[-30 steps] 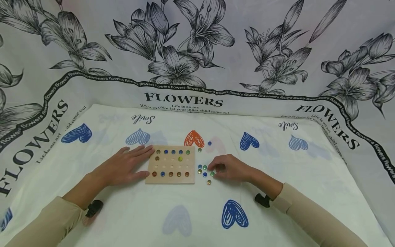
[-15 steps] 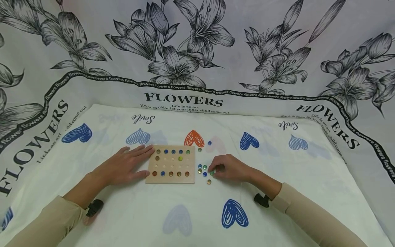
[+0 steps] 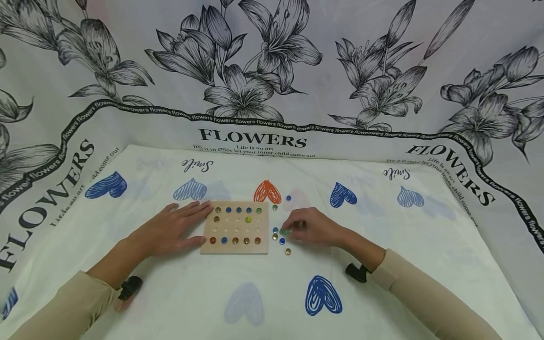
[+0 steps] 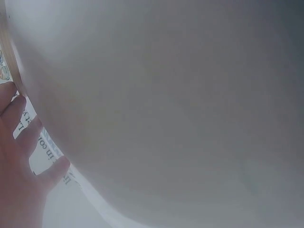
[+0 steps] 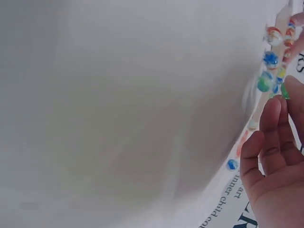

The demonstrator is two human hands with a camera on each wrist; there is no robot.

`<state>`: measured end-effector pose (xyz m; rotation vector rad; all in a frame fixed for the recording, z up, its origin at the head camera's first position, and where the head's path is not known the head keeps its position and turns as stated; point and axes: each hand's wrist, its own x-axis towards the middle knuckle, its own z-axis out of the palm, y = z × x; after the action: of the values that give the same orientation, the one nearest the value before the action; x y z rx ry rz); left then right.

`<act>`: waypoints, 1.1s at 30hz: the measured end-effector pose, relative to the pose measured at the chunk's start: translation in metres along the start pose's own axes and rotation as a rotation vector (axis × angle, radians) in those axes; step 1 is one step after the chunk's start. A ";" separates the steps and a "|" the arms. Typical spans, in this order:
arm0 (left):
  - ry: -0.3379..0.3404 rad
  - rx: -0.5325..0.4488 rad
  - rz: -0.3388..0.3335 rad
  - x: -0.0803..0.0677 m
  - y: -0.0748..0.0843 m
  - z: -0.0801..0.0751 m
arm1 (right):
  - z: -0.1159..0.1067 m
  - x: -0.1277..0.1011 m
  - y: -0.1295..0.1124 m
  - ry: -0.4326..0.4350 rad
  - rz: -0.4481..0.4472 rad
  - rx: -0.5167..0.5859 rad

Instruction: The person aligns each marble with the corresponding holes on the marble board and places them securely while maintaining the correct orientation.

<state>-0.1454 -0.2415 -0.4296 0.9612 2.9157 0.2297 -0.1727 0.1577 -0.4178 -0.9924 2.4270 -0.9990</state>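
The wooden marble board (image 3: pixel 231 229) lies on the white cloth with marbles in its top and bottom rows and a few in the second row. My left hand (image 3: pixel 172 229) rests with spread fingers at its left edge, fingertips on the corner. To the right of the board, my right hand (image 3: pixel 316 227) pinches a green marble (image 5: pixel 285 91) between thumb and finger. Just beside those fingertips lies another green marble (image 5: pixel 264 84). Blue marbles (image 3: pixel 282 241) and amber marbles (image 3: pixel 287 251) sit close by on the cloth.
A blue marble (image 3: pixel 288 198) and a pale green marble (image 3: pixel 275 207) lie beyond the board's upper right corner. The white cloth (image 3: pixel 178 293) bears printed hearts, and a flower-printed sheet (image 3: pixel 323 80) rises behind it.
My right hand has lifted the green marble from its spot and moved slightly left, toward the other loose marbles. The left hand and the board have stayed in place.
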 end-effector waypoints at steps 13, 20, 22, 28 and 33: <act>0.012 0.002 0.002 0.000 0.001 -0.001 | 0.002 0.019 -0.015 0.019 -0.046 0.021; -0.004 -0.001 -0.003 0.001 0.001 -0.001 | 0.007 0.030 -0.023 0.024 -0.091 0.024; -0.007 0.001 -0.003 0.001 0.001 -0.001 | 0.009 0.033 -0.024 0.028 -0.100 0.022; -0.006 0.006 -0.002 0.001 0.002 -0.002 | 0.015 0.044 -0.029 0.035 -0.101 0.008; -0.012 0.006 -0.005 0.001 0.002 -0.003 | 0.018 0.053 -0.035 0.036 -0.111 0.002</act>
<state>-0.1450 -0.2395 -0.4267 0.9519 2.9098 0.2146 -0.1836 0.0928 -0.4076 -1.1278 2.4222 -1.0652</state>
